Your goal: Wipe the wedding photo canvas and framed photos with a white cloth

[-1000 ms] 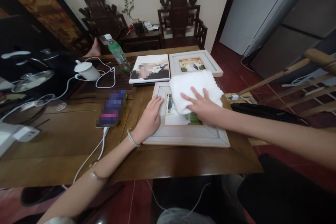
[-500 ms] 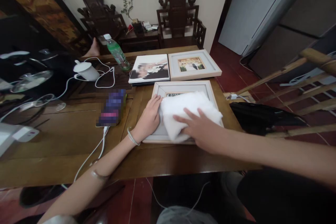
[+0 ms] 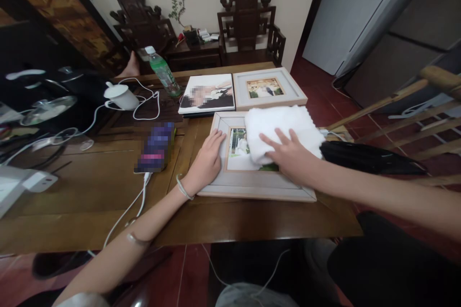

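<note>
A square-edged picture frame (image 3: pixel 257 187) with a pale wooden rim and a wide, flat grey-white border lies flat near the right end of the table (image 3: pixel 237 223), whose brown wood has a smooth sheen. A folded white cloth (image 3: pixel 288 124), thick and fluffy with a soft, uneven edge, covers the frame's far right part and hides some of the photo (image 3: pixel 237 144). The right hand (image 3: pixel 290 156) rests on the cloth with its fingers spread apart; whether the thumb pinches the fabric, I cannot tell. The left hand (image 3: pixel 205 160) lies on the frame's left border, fingers stretched out and close together, not curled around anything. Just beyond, on the far side, sit a second pale frame (image 3: pixel 295 93) at right and a flat, smooth white-and-black print (image 3: pixel 207 81) at left. Farther left stand a green-tinted, clear bottle (image 3: pixel 163 74) and a rounded, glossy white lidded cup (image 3: pixel 122 97).
</note>
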A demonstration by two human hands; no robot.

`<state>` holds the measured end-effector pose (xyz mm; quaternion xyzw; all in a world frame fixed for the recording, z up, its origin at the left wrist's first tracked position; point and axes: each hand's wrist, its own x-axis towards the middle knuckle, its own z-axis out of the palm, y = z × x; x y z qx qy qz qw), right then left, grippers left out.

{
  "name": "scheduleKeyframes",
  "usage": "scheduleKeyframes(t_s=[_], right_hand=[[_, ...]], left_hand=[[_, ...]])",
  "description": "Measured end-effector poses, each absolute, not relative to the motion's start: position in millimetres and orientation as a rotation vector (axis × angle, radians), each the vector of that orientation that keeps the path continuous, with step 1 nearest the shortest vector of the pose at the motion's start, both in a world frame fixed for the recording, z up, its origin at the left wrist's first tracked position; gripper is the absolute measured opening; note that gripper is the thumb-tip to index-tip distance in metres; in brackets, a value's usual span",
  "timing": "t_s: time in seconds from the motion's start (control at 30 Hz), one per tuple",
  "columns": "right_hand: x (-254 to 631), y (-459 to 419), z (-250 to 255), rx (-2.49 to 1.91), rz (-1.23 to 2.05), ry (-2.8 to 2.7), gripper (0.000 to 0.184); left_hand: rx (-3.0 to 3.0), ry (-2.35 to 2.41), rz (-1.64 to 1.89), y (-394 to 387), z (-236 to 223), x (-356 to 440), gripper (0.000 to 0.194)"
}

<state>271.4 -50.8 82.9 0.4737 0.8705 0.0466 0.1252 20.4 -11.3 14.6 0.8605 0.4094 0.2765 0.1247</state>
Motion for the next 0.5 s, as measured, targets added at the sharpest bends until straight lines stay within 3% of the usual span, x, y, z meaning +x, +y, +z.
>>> scheduleKeyframes(t_s=[0.17,0.3,0.4,0.5], right_hand=[[238.5,-118.4,122.0,1.172,-0.324,2.448,0.061],[228.6,-125.4,122.7,1.083,-0.458,2.532,0.060],[238.9,-99.1,99.8,1.163,-0.399,2.605,0.065],[260.1,-53.2,79.5,1.286,-0.102,2.663,0.068]], left_hand=[[2.524,1.195,0.802,-10.9,14.3,20.5,0.065],[2.538,1.206,0.779,-10.8,15.2,20.1,0.063],[2.536,1.210,0.777,-10.8,14.8,19.9,0.062],[2.524,1.204,0.786,-11.4,14.3,20.2,0.062]])
